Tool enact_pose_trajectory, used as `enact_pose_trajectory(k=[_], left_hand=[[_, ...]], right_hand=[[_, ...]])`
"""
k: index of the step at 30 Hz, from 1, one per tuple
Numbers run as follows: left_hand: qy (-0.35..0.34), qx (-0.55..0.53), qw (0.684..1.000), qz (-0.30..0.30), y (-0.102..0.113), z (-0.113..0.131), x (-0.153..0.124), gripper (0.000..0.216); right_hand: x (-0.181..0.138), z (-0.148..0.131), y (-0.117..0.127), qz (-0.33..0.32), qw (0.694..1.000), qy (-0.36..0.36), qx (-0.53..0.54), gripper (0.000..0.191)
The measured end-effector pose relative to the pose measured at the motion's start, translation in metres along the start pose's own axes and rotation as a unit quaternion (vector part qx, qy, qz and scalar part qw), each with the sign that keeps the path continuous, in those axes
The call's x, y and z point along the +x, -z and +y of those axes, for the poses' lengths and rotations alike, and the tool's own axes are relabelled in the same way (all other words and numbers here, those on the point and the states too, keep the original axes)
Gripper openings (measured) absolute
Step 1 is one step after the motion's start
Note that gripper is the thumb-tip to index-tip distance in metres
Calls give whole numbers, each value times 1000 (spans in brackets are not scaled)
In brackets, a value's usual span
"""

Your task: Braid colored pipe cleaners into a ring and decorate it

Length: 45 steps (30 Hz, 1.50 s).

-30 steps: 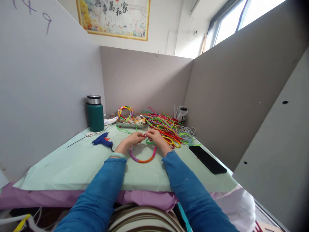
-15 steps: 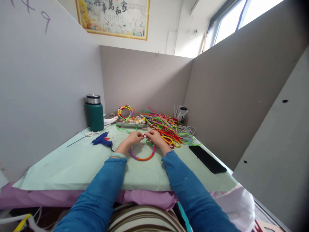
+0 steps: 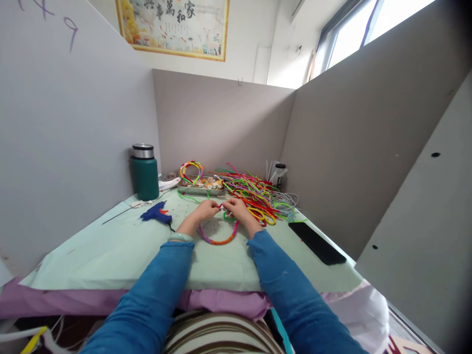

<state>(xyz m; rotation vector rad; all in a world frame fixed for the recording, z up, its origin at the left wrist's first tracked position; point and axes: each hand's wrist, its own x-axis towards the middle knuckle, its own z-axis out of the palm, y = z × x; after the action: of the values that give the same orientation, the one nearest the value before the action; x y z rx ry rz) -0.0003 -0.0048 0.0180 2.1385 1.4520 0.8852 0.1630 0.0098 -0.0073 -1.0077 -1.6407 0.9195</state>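
Left hand (image 3: 205, 209), right hand (image 3: 236, 208), both pinching red strip (image 3: 221, 206), colourful hoop (image 3: 220, 242) nudged slightly forward

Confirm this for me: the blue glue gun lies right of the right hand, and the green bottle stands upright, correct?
Not quite: the blue glue gun lies left of the left hand, as the head view shows. The green bottle does stand upright.

Hoop (image 3: 221, 242) fuzzy, matt; bottle (image 3: 146, 178) nr worktop's (image 3: 147, 265) back L corner matt w/ shiny metal neck (image 3: 143, 154); glue gun (image 3: 156, 213) plastic-looking.
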Motion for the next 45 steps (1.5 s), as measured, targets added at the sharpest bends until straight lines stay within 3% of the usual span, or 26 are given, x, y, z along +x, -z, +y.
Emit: enact_pose_trajectory(k=[8, 14, 35, 45], left_hand=[[41, -80, 995, -34, 0, 5, -6, 14], [72, -103, 989, -82, 0, 4, -6, 26], [106, -161, 977, -95, 2, 10, -8, 9], [117, -161, 975, -100, 4, 13, -13, 12]], right_hand=[[-1, -2, 1, 6, 1000, 5, 4, 21], [-1, -2, 1, 0, 1000, 1, 14, 21], [-1, -1, 2, -6, 1000, 16, 6, 22], [1, -4, 3, -57, 995, 80, 0, 20]])
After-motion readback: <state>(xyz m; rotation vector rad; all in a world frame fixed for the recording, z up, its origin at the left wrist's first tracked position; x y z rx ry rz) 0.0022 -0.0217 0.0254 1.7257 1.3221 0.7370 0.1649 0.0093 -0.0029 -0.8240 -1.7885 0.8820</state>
